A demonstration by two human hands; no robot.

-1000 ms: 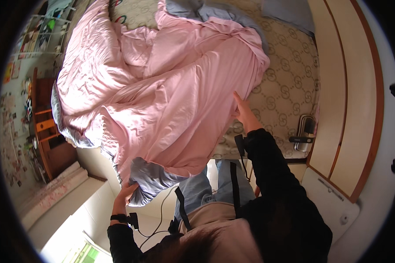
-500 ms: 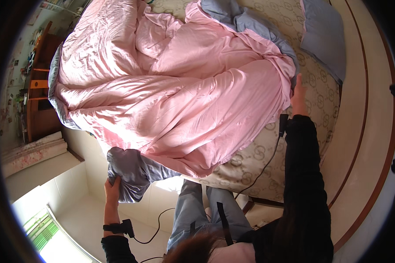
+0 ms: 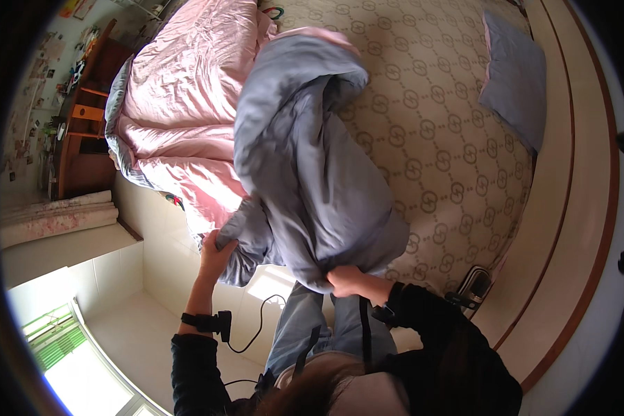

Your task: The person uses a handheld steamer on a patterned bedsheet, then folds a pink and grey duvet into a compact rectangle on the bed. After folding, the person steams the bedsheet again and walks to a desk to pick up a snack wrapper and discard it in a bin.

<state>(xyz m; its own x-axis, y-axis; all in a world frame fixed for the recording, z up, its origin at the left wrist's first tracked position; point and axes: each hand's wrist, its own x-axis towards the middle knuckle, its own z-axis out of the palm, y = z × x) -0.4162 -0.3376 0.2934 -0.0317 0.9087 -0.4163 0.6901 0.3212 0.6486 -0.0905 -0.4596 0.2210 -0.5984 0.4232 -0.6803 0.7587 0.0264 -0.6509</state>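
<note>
While the left hand (image 3: 217, 255) grips a bunched grey corner of the quilt (image 3: 291, 139) | right hand (image 3: 347, 281) clutches its near edge | quilt lies partly folded over on the patterned bed (image 3: 437, 163)

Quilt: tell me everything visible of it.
The quilt looks like padded fabric, pink on one face, grey-blue on the other. It lies rumpled on the left part of the patterned mattress: pink up at left with a grey edge, its right part folded over, grey up. The left grip holds a bunched grey part; the right grip holds the near edge.
</note>
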